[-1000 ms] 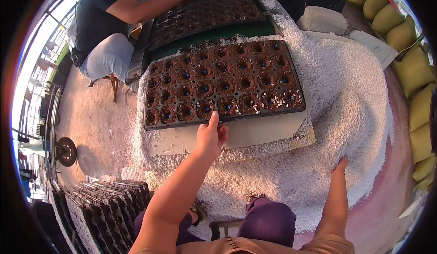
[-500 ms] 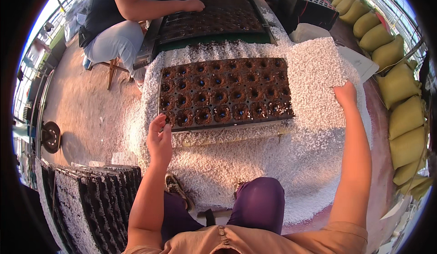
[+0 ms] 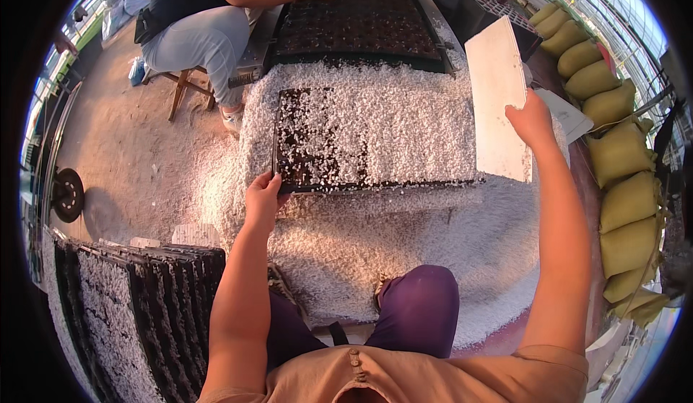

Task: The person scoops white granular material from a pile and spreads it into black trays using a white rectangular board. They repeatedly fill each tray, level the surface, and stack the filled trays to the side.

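White grains (image 3: 422,132) have now been tipped from the flat white board (image 3: 497,103) onto the black seedling tray (image 3: 292,159); the board is held up, tilted, by the right hand (image 3: 533,119); the near left corner of the tray, set between both hands, is pinched by the left hand (image 3: 263,195).

This looks like a greenhouse workplace, with framed translucent covering (image 3: 599,4), planting tray (image 3: 325,188) and sacks (image 3: 622,148).
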The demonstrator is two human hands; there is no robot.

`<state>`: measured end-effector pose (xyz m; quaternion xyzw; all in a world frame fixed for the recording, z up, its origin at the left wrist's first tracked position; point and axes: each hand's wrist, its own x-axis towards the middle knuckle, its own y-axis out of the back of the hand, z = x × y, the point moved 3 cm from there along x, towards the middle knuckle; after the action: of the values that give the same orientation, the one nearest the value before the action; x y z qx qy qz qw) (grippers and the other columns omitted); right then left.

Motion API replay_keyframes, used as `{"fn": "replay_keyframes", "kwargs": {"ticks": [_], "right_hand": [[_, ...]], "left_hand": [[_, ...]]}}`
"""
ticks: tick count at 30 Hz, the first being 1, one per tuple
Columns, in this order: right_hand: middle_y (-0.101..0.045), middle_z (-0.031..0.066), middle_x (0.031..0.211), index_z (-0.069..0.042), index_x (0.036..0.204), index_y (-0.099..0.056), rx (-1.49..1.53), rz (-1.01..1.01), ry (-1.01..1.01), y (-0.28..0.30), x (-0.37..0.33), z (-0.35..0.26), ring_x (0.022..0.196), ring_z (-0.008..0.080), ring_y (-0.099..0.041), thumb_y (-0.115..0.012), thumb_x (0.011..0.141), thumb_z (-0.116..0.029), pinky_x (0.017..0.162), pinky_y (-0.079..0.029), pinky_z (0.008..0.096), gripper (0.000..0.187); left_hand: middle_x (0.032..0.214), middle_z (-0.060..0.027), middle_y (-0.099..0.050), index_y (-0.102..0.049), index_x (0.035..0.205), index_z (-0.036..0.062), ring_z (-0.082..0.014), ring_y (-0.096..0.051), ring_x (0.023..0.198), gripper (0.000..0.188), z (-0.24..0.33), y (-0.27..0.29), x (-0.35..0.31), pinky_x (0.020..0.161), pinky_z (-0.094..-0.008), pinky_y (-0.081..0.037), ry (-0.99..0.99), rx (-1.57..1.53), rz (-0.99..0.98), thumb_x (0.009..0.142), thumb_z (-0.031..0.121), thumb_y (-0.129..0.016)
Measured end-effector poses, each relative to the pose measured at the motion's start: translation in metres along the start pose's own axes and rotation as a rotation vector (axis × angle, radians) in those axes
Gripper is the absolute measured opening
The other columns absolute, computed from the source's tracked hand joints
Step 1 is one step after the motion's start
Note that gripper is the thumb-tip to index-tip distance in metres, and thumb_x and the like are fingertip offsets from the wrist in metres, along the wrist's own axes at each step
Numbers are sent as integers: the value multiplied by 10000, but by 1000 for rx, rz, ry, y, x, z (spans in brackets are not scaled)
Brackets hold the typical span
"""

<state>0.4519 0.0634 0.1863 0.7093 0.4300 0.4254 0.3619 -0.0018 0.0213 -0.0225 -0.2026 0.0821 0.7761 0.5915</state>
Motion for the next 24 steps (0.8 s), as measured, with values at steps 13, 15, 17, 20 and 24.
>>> {"fn": "replay_keyframes", "kwargs": {"ticks": [13, 15, 17, 20, 24], "right_hand": [[-573, 124, 920, 2, 1017, -529, -350, -218, 164, -155, -63, -202, 813, 235, -599, -549, 761, -116, 669, -490, 353, 282], [-574, 138, 908, 1, 1053, -510, -336, -245, 262, -178, -71, -249, 783, 232, -602, -588, 726, -157, 541, -491, 357, 371], [-569, 168, 912, 0, 1070, -496, -327, -294, 353, -193, -84, -294, 739, 252, -604, -608, 707, -195, 444, -471, 361, 426], [-559, 209, 921, 0, 1074, -489, -276, -236, 557, -211, -120, -343, 670, 285, -601, -612, 697, -215, 406, -453, 368, 451], [-579, 130, 843, -13, 975, -516, -189, -232, 901, -193, -196, -374, 668, 220, -598, -588, 689, -129, 516, -460, 305, 317]], "left_hand": [[984, -92, -531, -429, 1155, -40, -167, -569, 822, 294, -3, -8, -13, 684, -285, -540, 44, -74, -68, 875, 51, -441], [1028, -103, -510, -403, 1183, -40, -175, -561, 859, 315, -9, -8, -10, 708, -295, -536, 53, -122, -85, 880, 45, -419], [1072, -112, -482, -360, 1226, -36, -182, -549, 886, 347, -10, -9, -8, 751, -314, -527, 58, -177, -134, 885, 28, -382], [1041, -96, -483, -431, 1143, -3, -141, -531, 804, 321, -5, -13, -14, 661, -280, -488, -61, -97, -309, 885, 187, -453], [947, -46, -504, -457, 1084, 45, -118, -505, 752, 287, 2, -5, -26, 591, -270, -436, -390, -152, -358, 858, 218, -494]]}}
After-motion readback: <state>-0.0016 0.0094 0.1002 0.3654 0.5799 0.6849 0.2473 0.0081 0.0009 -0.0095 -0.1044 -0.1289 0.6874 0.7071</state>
